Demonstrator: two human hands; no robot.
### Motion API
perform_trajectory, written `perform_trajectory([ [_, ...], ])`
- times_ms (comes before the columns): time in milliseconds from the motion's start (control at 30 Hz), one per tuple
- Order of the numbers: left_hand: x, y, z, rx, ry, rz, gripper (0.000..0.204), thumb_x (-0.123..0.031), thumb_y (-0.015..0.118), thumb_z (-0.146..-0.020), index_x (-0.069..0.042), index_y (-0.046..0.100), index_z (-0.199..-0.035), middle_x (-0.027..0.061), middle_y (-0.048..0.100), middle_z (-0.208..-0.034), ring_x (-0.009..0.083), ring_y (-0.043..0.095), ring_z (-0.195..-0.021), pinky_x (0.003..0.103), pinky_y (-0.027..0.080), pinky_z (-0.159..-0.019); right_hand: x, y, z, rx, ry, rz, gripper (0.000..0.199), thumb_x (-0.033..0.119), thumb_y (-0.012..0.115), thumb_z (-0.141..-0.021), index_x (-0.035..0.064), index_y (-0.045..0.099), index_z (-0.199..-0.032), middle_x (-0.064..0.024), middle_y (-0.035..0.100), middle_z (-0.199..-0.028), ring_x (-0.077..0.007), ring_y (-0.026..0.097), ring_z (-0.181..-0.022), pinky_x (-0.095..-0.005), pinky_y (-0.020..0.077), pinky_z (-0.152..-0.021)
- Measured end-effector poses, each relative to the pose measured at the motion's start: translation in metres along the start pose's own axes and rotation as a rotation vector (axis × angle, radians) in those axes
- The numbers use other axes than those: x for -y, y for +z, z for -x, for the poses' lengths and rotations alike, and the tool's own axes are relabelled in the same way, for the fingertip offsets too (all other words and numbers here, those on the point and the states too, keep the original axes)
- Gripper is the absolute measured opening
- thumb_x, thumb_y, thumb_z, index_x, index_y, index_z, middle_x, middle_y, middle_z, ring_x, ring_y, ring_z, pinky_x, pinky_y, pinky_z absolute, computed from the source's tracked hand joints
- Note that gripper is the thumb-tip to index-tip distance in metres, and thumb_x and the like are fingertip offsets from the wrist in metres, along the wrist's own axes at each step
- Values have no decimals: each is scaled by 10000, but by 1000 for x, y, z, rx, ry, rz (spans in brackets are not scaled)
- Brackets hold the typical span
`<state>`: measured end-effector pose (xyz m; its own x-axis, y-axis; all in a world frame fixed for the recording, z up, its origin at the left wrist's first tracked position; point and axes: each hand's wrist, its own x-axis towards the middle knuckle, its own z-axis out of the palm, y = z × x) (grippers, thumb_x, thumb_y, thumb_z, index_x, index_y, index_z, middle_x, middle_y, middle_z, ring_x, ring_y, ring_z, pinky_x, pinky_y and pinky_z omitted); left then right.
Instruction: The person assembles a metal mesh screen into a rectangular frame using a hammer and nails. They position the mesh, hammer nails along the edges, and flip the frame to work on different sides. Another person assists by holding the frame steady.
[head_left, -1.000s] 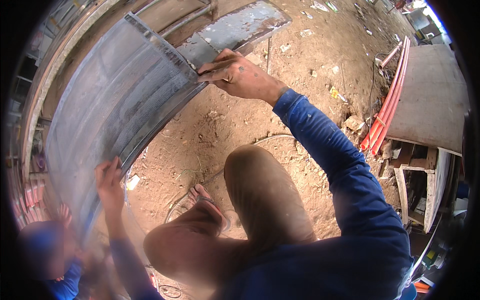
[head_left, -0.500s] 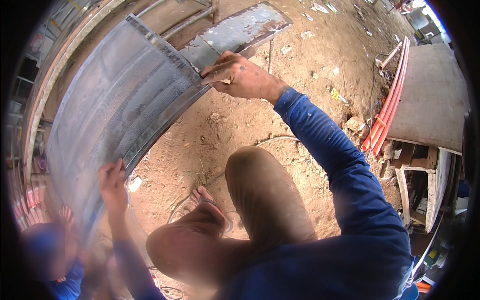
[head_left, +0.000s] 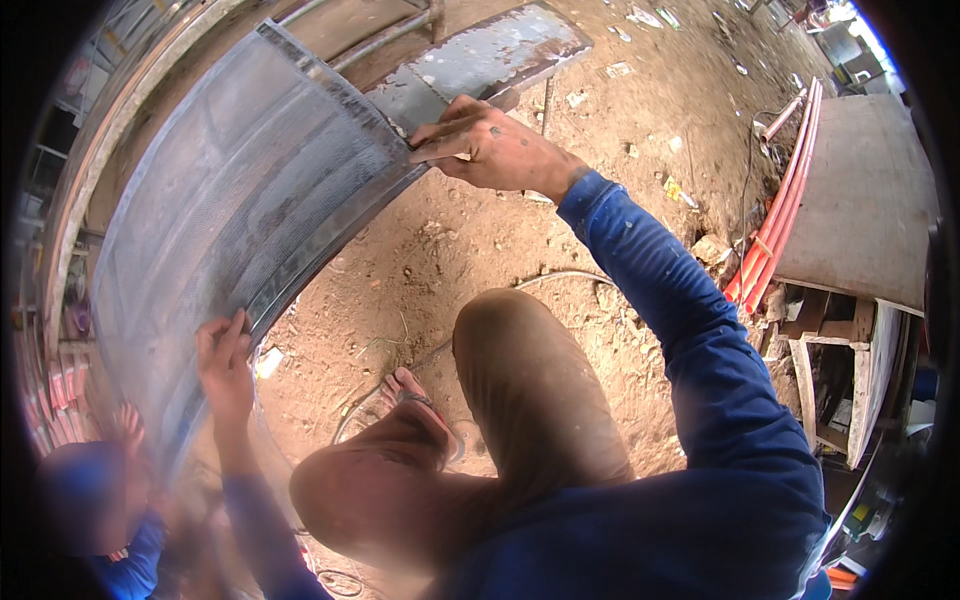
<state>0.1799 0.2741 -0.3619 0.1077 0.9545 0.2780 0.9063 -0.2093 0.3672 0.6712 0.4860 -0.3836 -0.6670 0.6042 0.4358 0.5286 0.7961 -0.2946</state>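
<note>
Panel [head_left: 250,190] barely shifted, corner [head_left: 408,172] in right hand [head_left: 495,148]

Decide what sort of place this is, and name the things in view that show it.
Probably a makeshift workshop or work yard: it has a bare dirt floor with scattered litter, orange pipes lie beside a large board, and a framed mesh panel is being held.

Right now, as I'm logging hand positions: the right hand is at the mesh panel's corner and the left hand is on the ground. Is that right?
Not quite: the head view shows the left hand at the edge of the mesh panel, not on the ground. The right hand is indeed at its corner.
</note>
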Motion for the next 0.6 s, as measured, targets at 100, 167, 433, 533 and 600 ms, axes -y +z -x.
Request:
perform_trajectory([
  [100,-1,-3,0,1,12,-15,336,-28,712,-1032,-32,799,-1356,95,649,-1201,267,673,-1109,378,547,-983,4,-5,-2,9,2,-6,410,125,786,-977,279,838,-1353,26,784,-1426,-275,626,-1331,-394,542,-1198],
  [167,-2,-4,0,-8,15,-2,331,-37,712,-1040,-22,796,-1359,101,647,-1204,265,674,-1108,374,547,-981,6,-12,-3,26,-11,-3,428,109,775,-969,265,832,-1363,13,782,-1431,-278,631,-1328,-397,537,-1200],
  [433,-9,-2,-1,-20,18,10,296,-77,700,-1084,10,795,-1350,111,639,-1142,261,652,-1074,366,537,-953,-2,-3,0,-42,-111,60,380,165,816,-955,248,844,-1325,24,776,-1432,-261,644,-1285,-376,546,-1169],
  [533,-12,-2,-2,-23,20,19,293,-79,703,-1084,10,796,-1347,109,637,-1126,260,651,-1062,368,537,-940,-2,3,5,-72,-117,123,369,181,827,-950,258,851,-1310,39,785,-1407,-247,647,-1265,-360,553,-1156],
  [600,-11,-1,-3,-20,32,24,291,-80,702,-1086,9,797,-1347,108,634,-1112,259,652,-1050,367,538,-927,-2,3,7,-80,-121,146,371,177,831,-944,262,854,-1304,47,786,-1400,-239,647,-1258,-357,558,-1146],
])
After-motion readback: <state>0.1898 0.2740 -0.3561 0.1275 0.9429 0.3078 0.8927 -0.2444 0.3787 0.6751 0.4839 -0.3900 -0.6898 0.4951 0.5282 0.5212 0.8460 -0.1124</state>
